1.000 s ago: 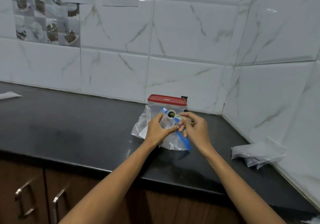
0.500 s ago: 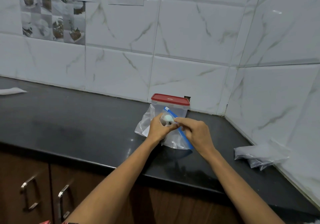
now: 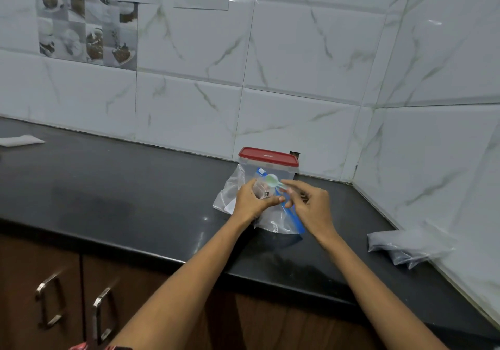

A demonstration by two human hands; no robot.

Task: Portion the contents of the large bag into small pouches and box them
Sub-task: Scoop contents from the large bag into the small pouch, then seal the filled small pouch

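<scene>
While the left hand [image 3: 250, 201] curls its fingers round a small clear pouch [image 3: 261, 188], holding it up with a few dark bits showing inside, the right hand [image 3: 308, 206] pinches the handle of a pale green spoon [image 3: 272, 180] whose bowl sits just above the pouch's mouth. Both hands hover over the large clear bag [image 3: 273, 220], which lies crumpled on the black counter [image 3: 121, 187] with its blue zip strip running from far to near between the hands. Just behind the bag, touching or nearly touching it, stands a clear box with a red lid [image 3: 268, 156], close to the tiled back wall. To the right, near the side wall and well apart from the hands, lies a bundle of clear pouches [image 3: 405, 244]. Left of the bag the counter runs wide and dark to a white scrap [image 3: 20, 140] at the far left edge. The counter's near edge passes under both forearms, with wooden cupboard doors and metal handles [image 3: 50, 299] below it.
</scene>
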